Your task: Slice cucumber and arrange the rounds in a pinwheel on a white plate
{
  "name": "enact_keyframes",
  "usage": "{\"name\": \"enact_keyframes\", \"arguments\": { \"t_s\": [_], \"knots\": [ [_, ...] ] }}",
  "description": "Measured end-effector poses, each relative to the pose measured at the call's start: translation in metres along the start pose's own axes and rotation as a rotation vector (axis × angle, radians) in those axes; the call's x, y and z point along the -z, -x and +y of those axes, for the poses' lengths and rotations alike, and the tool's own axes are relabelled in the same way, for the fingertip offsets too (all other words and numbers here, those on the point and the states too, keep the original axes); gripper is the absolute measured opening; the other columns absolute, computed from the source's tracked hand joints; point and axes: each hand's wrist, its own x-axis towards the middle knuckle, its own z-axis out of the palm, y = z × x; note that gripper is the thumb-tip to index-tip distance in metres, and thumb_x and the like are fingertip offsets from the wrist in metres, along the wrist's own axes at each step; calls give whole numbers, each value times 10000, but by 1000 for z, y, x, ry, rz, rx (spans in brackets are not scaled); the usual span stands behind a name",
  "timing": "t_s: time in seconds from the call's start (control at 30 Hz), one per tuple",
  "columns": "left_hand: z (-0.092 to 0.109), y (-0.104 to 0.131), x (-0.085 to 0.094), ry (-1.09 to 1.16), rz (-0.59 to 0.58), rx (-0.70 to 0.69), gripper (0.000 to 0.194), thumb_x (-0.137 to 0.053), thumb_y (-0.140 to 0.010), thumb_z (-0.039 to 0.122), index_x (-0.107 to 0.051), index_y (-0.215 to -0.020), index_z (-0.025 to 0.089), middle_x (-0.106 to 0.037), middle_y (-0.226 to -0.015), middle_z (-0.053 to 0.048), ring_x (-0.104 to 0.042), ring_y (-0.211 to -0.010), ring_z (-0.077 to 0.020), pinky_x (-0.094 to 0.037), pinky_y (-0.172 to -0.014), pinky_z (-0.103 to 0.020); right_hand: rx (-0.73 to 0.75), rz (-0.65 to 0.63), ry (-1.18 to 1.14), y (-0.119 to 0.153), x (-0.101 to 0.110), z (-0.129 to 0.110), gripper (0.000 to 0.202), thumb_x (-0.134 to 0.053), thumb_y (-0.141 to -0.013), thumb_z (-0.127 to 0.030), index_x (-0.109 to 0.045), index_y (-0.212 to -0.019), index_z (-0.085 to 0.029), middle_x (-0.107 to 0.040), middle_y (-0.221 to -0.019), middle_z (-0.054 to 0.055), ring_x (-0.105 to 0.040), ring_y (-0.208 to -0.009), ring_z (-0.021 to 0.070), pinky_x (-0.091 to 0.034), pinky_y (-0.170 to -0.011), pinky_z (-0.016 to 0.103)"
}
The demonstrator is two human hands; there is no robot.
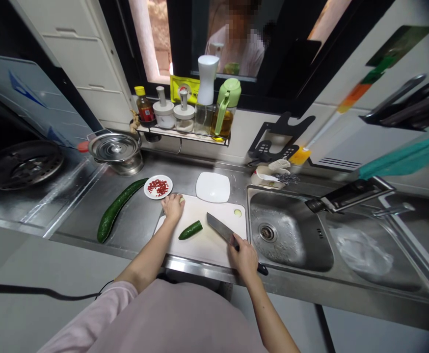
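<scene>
My right hand (244, 255) is closed around the black handle of a knife (220, 228), whose blade lies over the right part of the white cutting board (214, 250). A short piece of cucumber (190, 230) rests on the board, left of the blade. At the board's upper left corner my left hand (173, 207) has its fingers bent around a small pale piece, apparently a cucumber end, beside the small plate of chopped red pieces (158, 187). One thin cucumber slice (238, 213) lies near the board's upper right corner.
A long cucumber (120, 208) lies on the steel counter at left, near a lidded pot (117, 152). Behind the board sits a white dish (213, 187). The sink (291, 230) is at right, and a rack (185, 135) of bottles and jars hangs behind.
</scene>
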Motion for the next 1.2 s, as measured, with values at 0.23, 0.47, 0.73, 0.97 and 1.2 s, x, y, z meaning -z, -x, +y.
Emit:
{"name": "enact_keyframes", "arguments": {
  "t_s": [0.23, 0.47, 0.73, 0.97, 1.2],
  "knots": [
    [5, 33, 12, 261, 200, 143, 330, -477, -902, 382, -612, -1184, 274, -601, -1218, -84, -515, -1127, -261, -347, -986, -417, -53, -43, -285, -6, 1, -8, 429, -334, -945, -424, -655, -1113, -194, -703, -914, 66, -625, -826, 200, -395, -684, 251],
    [-8, 112, -1, 379, 92, -273, 249, -481, -908, 335, -661, -1052, 242, -639, -1077, -78, -573, -1064, -217, -424, -967, -370, 88, -105, -293, -13, 5, -30, 382, -325, -952, -388, -642, -942, -174, -669, -768, 40, -579, -704, 170, -333, -613, 228],
    [-7, 119, -12, 364, 72, -514, 258, -492, -918, 327, -670, -1089, 251, -632, -1083, -83, -573, -1040, -198, -447, -951, -358, 132, -219, -69, -8, 20, -61, 319, -390, -951, -315, -578, -1179, -196, -705, -958, 66, -629, -878, 183, -350, -694, 232],
    [-9, 112, -19, 339, 3, -544, 283, -460, -937, 322, -684, -1100, 265, -643, -1089, -74, -571, -1051, -192, -459, -966, -356, 170, -264, 72, -3, 25, -75, 301, -334, -982, -288, -572, -1129, -175, -702, -965, 112, -661, -893, 209, -395, -731, 267],
    [-15, 109, -28, 339, 40, -580, 283, -474, -930, 291, -687, -1114, 257, -633, -1083, -82, -566, -1032, -190, -474, -949, -348, 202, -293, 75, 3, 20, -82, 296, -328, -976, -260, -554, -1133, -153, -697, -987, 131, -663, -927, 223, -419, -760, 286]
  ]
}}
